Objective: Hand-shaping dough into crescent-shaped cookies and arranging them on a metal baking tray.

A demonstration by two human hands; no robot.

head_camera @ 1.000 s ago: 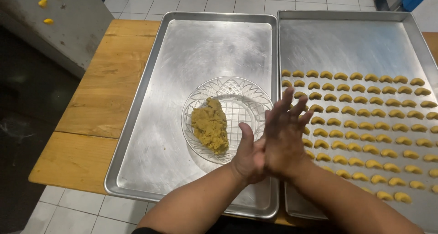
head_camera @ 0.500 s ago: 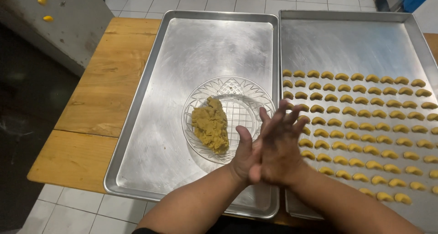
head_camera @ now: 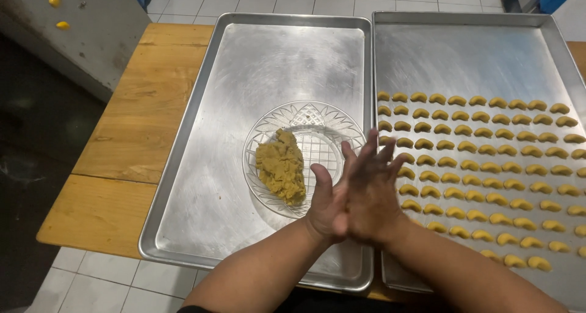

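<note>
— What do the hands have between them?

— Nothing I can make out. The left hand point(head_camera: 326, 206) and the right hand point(head_camera: 372, 194) are pressed palm to palm, fingers straight and slightly fanned; whatever may lie between the palms is hidden.

— And the nearest thing to them?

— A lump of yellowish-brown crumbly dough point(head_camera: 281, 166), just beyond the left hand's thumb. It sits in a clear cut-glass round dish point(head_camera: 308, 114), on the half of the dish away from the hands.

— What does the dish stand on?

— A large rectangular shiny metal tray point(head_camera: 256, 62), which runs under the left forearm. Beside the right hand lies a second metal tray point(head_camera: 464, 50), touching the first along its edge.

— What's on that one?

— Rows of small yellow crescent-shaped dough pieces point(head_camera: 482, 154), reaching from just past the right fingertips outward and down alongside the right forearm.

— And under it all?

— A light wooden plank table point(head_camera: 134, 123), showing beyond the left arm.
</note>
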